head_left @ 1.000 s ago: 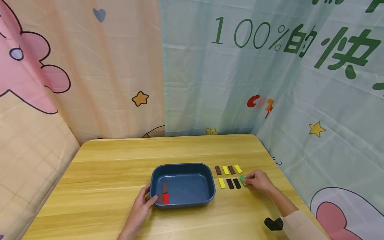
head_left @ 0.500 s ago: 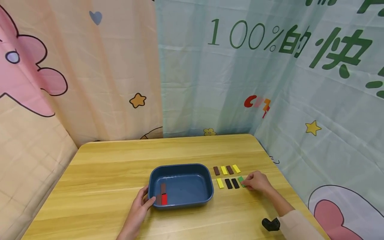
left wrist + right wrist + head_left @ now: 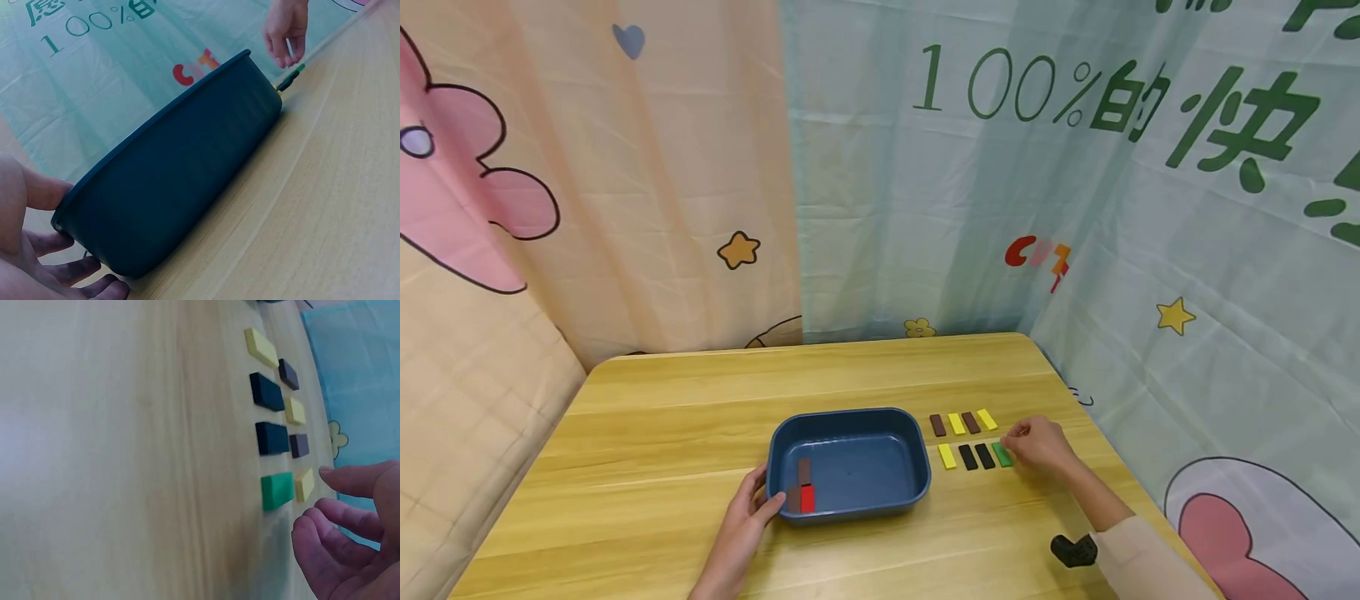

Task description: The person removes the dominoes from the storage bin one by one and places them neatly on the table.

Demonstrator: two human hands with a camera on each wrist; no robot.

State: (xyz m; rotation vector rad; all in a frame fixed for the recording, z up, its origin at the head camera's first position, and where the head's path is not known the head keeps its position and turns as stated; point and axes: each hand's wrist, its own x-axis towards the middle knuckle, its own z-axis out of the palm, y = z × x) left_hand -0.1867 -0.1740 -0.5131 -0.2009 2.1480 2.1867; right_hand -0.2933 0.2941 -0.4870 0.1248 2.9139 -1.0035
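A dark blue tray (image 3: 850, 413) sits on the wooden table (image 3: 662, 417). My left hand (image 3: 749, 507) grips its near left corner, thumb (image 3: 39, 187) on the rim and fingers below the wall (image 3: 187, 169). In that corner lie two brown blocks (image 3: 804, 471) and a red block (image 3: 807, 499). Right of the tray are two rows of blocks. A green block (image 3: 1002, 454) ends the near row and lies flat (image 3: 277, 490). My right hand (image 3: 1034, 442) hovers just right of it, fingers (image 3: 340, 537) loosely curled and holding nothing.
The far row runs brown (image 3: 937, 425), yellow (image 3: 956, 423), brown, yellow. The near row starts with a yellow block (image 3: 947, 456) and two black ones (image 3: 976, 456). Printed curtains (image 3: 925, 208) close in the back and right. The table edge is close on the right.
My right hand was pinching the green block above the row's end. The block now lies flat in line with the others, and the fingers have come off it. My left hand stayed on the tray.
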